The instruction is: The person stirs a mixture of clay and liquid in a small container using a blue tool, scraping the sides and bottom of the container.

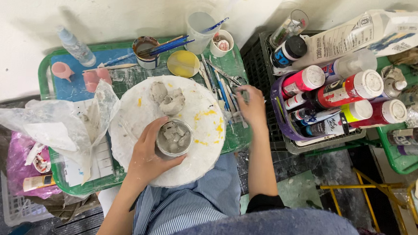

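My left hand (148, 153) grips a small grey clay cup (174, 138) whose inside is packed with clay pieces, holding it over a round white board (204, 113) smeared with yellow paint. A lump of grey clay (167, 99) lies further back on the board. My right hand (251, 105) reaches to the right of the board, its fingers closed among several sculpting tools and brushes (223, 87) on the green tray (47, 71); I cannot tell which tool it grips.
A yellow-filled lid (183, 63), paint cups with brushes (146, 51), a clear cup (199, 30), a spray bottle (77, 47), pink clay pieces (95, 76) and crumpled plastic (58, 123) fill the tray. A crate of paint bottles (338, 99) stands to the right.
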